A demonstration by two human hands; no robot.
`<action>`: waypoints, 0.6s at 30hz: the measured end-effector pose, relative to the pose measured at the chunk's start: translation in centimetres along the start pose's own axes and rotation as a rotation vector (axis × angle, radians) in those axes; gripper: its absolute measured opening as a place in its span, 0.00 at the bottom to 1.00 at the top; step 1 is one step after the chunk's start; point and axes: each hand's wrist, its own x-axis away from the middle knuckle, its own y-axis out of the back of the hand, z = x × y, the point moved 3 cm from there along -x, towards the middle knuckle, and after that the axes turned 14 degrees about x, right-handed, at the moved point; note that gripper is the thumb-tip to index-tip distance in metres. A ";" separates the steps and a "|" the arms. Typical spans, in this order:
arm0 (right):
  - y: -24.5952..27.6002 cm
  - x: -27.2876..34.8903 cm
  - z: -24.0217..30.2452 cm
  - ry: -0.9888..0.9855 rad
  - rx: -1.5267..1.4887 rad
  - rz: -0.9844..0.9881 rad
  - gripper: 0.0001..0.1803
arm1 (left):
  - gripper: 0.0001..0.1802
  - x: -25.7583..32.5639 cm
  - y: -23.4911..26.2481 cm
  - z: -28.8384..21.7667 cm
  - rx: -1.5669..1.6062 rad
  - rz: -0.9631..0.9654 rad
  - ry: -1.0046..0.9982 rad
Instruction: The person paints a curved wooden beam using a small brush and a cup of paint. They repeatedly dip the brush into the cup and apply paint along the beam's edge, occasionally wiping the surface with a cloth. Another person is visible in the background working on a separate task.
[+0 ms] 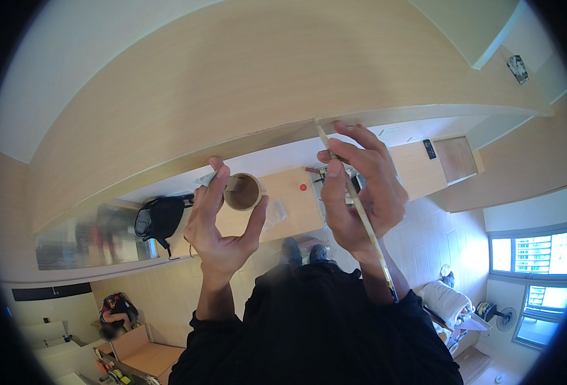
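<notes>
My left hand [222, 234] grips a small round beige cup [262, 191] between thumb and fingers, its open mouth toward me. The inside looks brownish; I cannot make out what it contains. A thin, pale, flat-looking piece [231, 184] shows at the cup's left rim beside my fingers. Pinched in my right hand [376, 192] is a slender paintbrush [371, 238] with a dark lower end. Its pale tip meets the front edge [264, 137] of a light wood panel [187, 83], and my right fingertips rest close to that same edge.
Below the panel lies a wooden surface [296, 205] with a red round item [303, 187], a black bag [160, 218] and a dark remote-like object [430, 149]. My feet [319, 253] stand beneath me. Another person [118, 314] is at the lower left. A fan [505, 318] stands near the windows.
</notes>
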 end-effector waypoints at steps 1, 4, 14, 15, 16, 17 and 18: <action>0.0 0.0 0.1 0.025 0.017 0.000 0.12 | 0.42 0.0 0.0 0.0 -0.016 0.000 -0.013; -0.1 -0.1 0.4 0.076 0.050 0.000 0.12 | 0.42 0.1 0.1 -0.1 -0.026 0.002 -0.002; 0.0 0.5 -0.1 -0.060 -0.050 0.005 0.11 | 0.42 0.1 0.2 0.1 -0.031 0.000 0.001; 0.0 0.5 -0.1 -0.046 -0.058 -0.005 0.11 | 0.41 0.1 0.2 0.1 -0.017 -0.001 0.009; 0.0 0.6 -0.1 -0.027 -0.048 -0.007 0.11 | 0.41 0.1 0.1 0.1 -0.026 -0.007 0.007; -0.1 0.5 -0.1 0.011 -0.040 -0.019 0.11 | 0.41 0.1 0.2 0.1 -0.025 -0.013 0.011; -0.1 0.5 -0.1 0.038 -0.033 -0.025 0.10 | 0.40 0.1 0.1 0.1 -0.014 -0.019 0.023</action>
